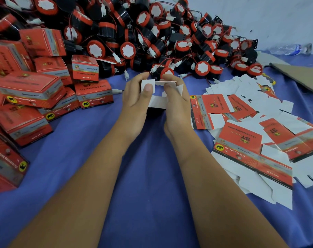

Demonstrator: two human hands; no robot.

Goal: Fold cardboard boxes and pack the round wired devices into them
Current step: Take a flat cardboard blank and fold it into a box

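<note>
Grip: left hand and right hand both pinch a half-folded box.
Devices: pile just beyond the box.
Nearer: both hands about equally.

Your left hand and right hand cover most of the box between them, so you cannot tell whether anything sits inside it. The pile of folded boxes runs off the left edge. The print on the flat blanks blurs.
</note>
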